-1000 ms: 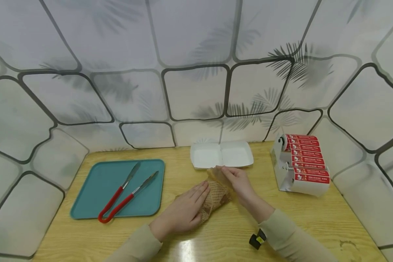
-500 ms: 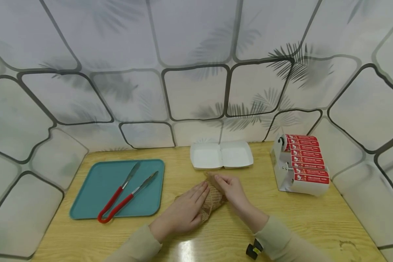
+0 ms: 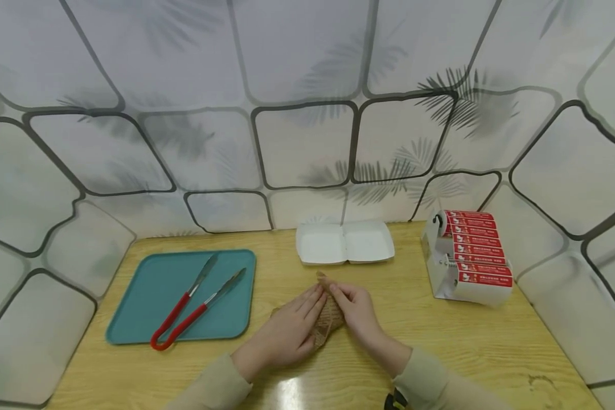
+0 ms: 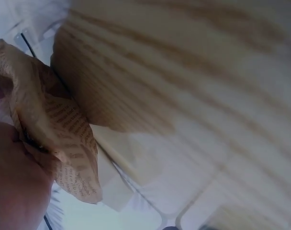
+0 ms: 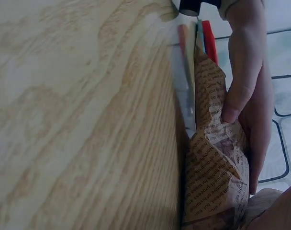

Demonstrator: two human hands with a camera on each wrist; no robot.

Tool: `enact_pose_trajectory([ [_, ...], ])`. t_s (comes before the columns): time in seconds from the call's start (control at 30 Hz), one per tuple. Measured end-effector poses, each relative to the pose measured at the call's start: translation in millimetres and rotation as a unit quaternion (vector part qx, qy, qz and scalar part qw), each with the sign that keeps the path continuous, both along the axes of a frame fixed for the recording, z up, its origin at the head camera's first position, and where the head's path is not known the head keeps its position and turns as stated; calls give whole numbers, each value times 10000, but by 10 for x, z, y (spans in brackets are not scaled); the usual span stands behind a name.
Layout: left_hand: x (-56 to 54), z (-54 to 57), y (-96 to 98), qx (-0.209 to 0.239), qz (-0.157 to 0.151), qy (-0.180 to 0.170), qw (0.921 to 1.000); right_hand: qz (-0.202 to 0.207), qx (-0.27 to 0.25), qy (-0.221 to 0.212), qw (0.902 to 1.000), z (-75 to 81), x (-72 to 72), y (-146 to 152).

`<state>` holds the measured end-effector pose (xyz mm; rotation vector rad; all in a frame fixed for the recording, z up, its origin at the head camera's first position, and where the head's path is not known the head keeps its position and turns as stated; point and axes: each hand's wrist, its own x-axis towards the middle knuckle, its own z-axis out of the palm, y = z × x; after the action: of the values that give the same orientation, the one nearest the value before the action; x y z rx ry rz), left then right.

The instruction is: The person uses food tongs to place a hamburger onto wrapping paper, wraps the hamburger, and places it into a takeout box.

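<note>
A person's two hands work on a brown printed-paper pkg (image 3: 333,316) lying on a wood-grain table (image 3: 492,353), front & center. L hand (image 3: 284,336) rests across the pkg's left side, fingers straight & tog., thumb spread toward the near end. R hand (image 3: 359,313) pinches the paper's far edge btwn thumb & fingers, right beside the L fingertips. Close up in the R wrist view, the paper looks creased w/ lines of dark text; the pkg's contents can't be made out. Both arms wear beige sleeves (image 3: 215,381). Just behind the pkg, near the wall (image 3: 302,142), is an open white box (image 3: 322,245) w/ 2 halves. To the left, a teal tray (image 3: 154,285) holds red-handled tongs (image 3: 181,330), tips pointing away, bend over the near rim. To the right, a white dispenser (image 3: 443,282) w/ red labels (image 3: 484,267).
</note>
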<state>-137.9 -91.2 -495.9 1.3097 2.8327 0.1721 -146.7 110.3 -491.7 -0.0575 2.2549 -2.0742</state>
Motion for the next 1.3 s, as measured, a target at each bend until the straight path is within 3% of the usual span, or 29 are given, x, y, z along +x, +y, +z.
enact_pose_trajectory([
  [0.23, 5, -11, -17, 237, 342, -382, 9984, 61, 154, 353, 9992, -67, 63, -43],
  [0.43, -12, -17, -110, 509, 558, -468, 9960, 233, 713, 768, 9942, -131, 134, -64],
  [0.7, 19, 4, -194, 590, 256, -152, 9978, 722, 1795, 1407, 9710, -134, 223, -59],
  [1.1, 192, 30, -246, 247, -5, 219, 9995, 1052, 2304, 1537, 9551, -79, 228, -46],
  [1.3, 204, 5, -252, 189, -16, 262, 9995, 1249, 2672, 1758, 9392, -73, 229, -17],
])
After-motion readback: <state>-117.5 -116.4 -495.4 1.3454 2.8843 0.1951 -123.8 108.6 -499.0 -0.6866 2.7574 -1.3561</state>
